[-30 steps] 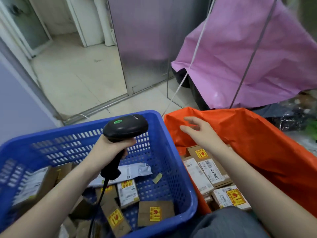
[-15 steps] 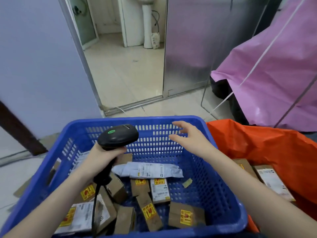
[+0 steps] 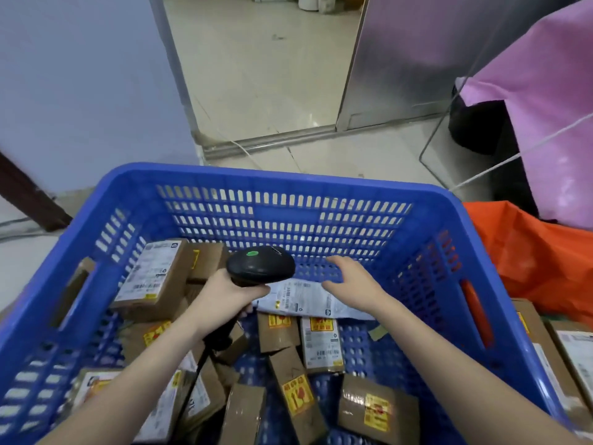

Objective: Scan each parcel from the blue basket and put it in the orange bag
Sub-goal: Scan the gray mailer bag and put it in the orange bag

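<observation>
Now that your empty right hand (image 3: 351,284) has swung back from the orange bag (image 3: 532,261), fingers spread above the white mailer (image 3: 305,298) at the blue basket (image 3: 288,187) centre, grab it; your left hand (image 3: 224,292) grips the scanner (image 3: 260,265).

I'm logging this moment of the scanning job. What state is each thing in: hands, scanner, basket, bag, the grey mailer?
Left hand: grips the scanner's handle.
Scanner: held over the basket, green light on top.
Right hand: fingers spread, holding nothing, above the grey mailer.
Grey mailer: lying flat in the basket, label up.
Blue basket: holds many cardboard parcels.
Orange bag: open, boxes inside.
</observation>
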A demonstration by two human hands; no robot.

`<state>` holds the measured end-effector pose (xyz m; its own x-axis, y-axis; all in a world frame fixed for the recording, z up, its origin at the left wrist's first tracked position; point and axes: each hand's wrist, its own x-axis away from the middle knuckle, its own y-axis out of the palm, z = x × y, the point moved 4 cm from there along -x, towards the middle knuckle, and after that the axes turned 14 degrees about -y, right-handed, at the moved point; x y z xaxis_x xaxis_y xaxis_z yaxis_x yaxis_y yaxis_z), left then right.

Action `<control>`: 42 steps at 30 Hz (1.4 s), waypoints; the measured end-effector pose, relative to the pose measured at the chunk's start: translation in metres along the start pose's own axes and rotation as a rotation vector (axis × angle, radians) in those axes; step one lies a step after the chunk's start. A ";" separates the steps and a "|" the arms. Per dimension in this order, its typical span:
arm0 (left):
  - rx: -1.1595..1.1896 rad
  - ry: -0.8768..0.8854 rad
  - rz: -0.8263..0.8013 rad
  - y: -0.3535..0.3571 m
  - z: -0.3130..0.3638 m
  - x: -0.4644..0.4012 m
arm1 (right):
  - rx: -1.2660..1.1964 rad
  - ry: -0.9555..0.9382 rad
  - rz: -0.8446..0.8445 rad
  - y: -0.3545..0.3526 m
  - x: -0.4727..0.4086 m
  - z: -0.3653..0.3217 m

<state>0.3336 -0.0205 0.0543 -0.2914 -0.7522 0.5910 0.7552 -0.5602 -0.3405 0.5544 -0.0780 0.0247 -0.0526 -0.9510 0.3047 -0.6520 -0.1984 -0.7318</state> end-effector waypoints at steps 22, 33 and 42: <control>0.056 -0.171 -0.027 0.032 -0.046 -0.057 | 0.212 0.097 -0.239 0.073 -0.035 0.059; -0.043 0.026 -0.004 0.010 0.008 -0.007 | 0.217 -0.047 -0.203 0.005 -0.001 0.000; -0.155 0.266 0.116 -0.021 0.093 0.081 | 0.004 -0.142 0.033 -0.090 0.075 -0.085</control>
<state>0.3488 -0.0377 0.1770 -0.3675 -0.8667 0.3372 0.6998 -0.4966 -0.5136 0.5450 -0.1113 0.1645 0.0339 -0.9811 0.1908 -0.6490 -0.1667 -0.7423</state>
